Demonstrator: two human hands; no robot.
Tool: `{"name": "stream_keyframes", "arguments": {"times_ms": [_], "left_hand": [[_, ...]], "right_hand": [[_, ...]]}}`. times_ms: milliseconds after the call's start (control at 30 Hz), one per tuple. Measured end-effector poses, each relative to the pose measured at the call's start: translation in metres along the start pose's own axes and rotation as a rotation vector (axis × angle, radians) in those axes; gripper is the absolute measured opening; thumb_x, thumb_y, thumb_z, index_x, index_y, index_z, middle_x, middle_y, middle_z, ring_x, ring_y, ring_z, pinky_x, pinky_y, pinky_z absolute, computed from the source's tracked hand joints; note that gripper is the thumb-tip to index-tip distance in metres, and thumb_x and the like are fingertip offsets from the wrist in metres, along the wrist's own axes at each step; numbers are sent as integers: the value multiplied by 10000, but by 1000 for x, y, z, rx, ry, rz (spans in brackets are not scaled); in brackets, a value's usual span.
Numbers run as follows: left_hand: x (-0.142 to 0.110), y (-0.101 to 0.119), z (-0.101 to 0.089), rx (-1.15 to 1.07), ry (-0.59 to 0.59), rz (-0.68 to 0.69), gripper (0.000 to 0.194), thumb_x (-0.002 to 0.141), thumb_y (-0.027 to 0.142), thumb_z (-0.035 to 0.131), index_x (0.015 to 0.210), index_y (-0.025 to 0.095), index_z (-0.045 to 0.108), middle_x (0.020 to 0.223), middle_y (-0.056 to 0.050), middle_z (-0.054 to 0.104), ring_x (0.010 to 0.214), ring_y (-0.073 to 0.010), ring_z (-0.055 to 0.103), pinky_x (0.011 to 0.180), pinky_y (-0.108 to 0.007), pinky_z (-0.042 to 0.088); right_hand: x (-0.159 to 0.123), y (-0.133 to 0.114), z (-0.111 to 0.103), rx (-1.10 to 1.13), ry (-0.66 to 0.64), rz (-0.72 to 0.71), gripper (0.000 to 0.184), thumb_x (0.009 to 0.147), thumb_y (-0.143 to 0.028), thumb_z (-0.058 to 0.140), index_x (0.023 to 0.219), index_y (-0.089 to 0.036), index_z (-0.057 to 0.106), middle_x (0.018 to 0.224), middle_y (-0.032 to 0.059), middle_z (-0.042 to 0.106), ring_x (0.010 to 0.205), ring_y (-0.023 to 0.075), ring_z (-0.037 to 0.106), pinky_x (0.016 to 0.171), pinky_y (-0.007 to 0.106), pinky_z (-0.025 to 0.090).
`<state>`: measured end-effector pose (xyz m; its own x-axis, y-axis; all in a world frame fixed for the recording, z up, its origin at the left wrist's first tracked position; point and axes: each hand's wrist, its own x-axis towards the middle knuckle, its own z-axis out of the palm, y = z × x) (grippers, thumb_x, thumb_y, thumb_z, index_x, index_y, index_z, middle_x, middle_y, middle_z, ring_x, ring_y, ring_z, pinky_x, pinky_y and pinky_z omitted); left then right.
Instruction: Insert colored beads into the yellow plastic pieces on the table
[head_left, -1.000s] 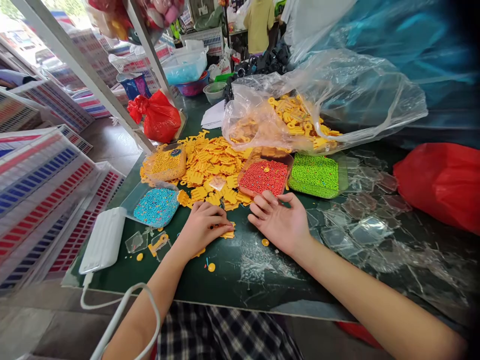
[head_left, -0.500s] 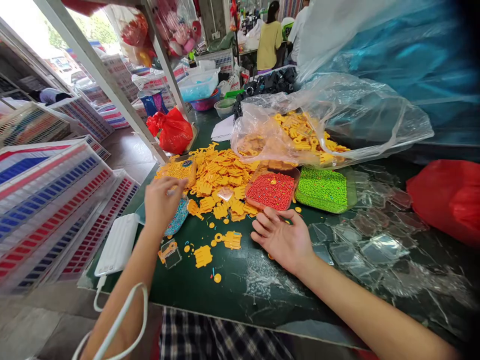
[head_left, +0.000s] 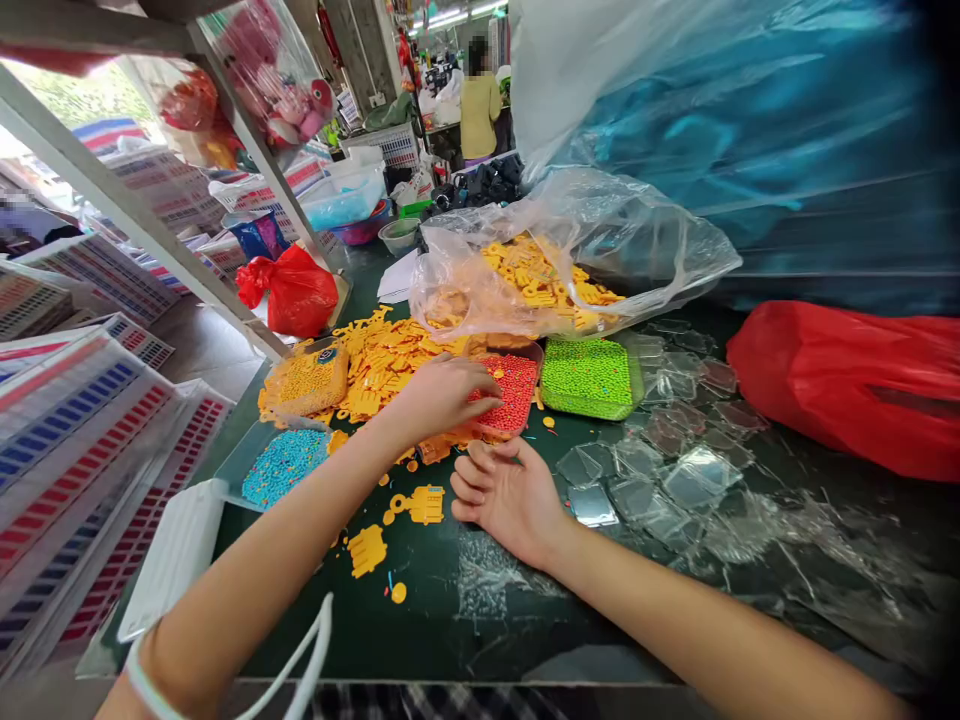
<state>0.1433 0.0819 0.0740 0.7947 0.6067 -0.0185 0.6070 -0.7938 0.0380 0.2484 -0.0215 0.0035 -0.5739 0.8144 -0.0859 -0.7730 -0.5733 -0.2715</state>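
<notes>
On a dark green counter (head_left: pixel 420 650), a person's left hand (head_left: pixel 450 395) reaches over the left side of a clear tray (head_left: pixel 538 368) of red beads (head_left: pixel 517 385), set back from the middle of the near edge. Its fingers bend down at the beads; whether they grip one cannot be told. The right hand (head_left: pixel 514 500) rests nearer that edge, palm turned up, loosely open with fingers half curled. Left of the red beads spreads a heap of flat yellow pieces (head_left: pixel 375 350); to their right stands a tray of green beads (head_left: pixel 636 385). Along the counter's left edge are a tray of yellow beads (head_left: pixel 339 385) and, closer to the near left corner, a tray of blue beads (head_left: pixel 236 470). Two loose yellow pieces (head_left: pixel 367 550) lie toward the near edge. Clear plastic squares (head_left: pixel 701 475) scatter across the right side.
</notes>
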Motion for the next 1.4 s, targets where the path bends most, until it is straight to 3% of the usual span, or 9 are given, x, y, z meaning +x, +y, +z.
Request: {"name": "stream_keyframes", "arguments": {"times_ms": [200,367,533,667,867,967,1067,1233,1400], "left_hand": [[34,7,3,95,-270,-78,187,833,366,679,847,193,747,870,-41,742,849,-201,649,818,-338,400],[42,7,4,100,-330,-66,183,823,328,669,731,187,739,710,-19,711,688,-161,605,803,-342,380],[40,10,9,60,-355,-51,171,841,215,618,709,168,715,718,-12,710,664,-143,588,850,-363,367],[32,4,10,50,-245,-59,185,869,279,614,750,169,703,789,-27,720,772,-169,615,861,-351,376],[-13,8,-9,-84,139,-129,229,918,360,572,828,177,677,859,-39,703,846,-187,617,797,-316,422],[-53,17,-13,-205,342,-219,260,938,386,537,818,188,655,846,-32,691,820,-178,614,772,-305,436],[-94,26,-1,-290,418,-311,288,953,407,502,818,198,647,841,-29,686,809,-179,615,760,-312,445],[-138,35,41,-339,333,-400,283,953,399,505,822,201,658,843,-32,693,804,-184,613,759,-330,449],[-147,36,66,-330,288,-353,335,964,417,483,804,194,675,824,-32,698,782,-182,602,724,-331,441]], "right_hand": [[0,-1,0,34,-35,-17,230,725,-326,417,568,-197,309,548,-47,231,513,104,207,494,233,260],[-2,-3,3,83,-69,6,232,728,-336,396,576,-197,289,555,-43,226,516,106,208,494,231,267],[-2,-6,5,119,-71,3,240,720,-340,393,563,-196,283,545,-44,218,511,105,205,497,223,281],[-2,-7,7,125,-52,-9,238,718,-339,388,551,-199,296,541,-43,222,512,107,205,505,225,293],[-1,-6,5,32,-77,-52,251,747,-340,377,553,-198,307,542,-42,242,523,111,203,516,231,276],[1,-7,1,-214,-97,-133,232,759,-335,378,572,-209,328,548,-45,270,522,114,212,528,252,272],[1,-8,0,-782,-187,-243,207,784,-323,397,606,-218,395,578,-36,351,549,126,299,569,284,294],[-5,-9,1,-1808,-344,-441,112,744,-170,423,661,-204,490,690,24,538,732,181,428,692,332,331],[-7,-9,-1,-2134,-409,-500,180,754,-160,430,641,-200,565,681,38,621,728,197,419,678,342,311]]}}
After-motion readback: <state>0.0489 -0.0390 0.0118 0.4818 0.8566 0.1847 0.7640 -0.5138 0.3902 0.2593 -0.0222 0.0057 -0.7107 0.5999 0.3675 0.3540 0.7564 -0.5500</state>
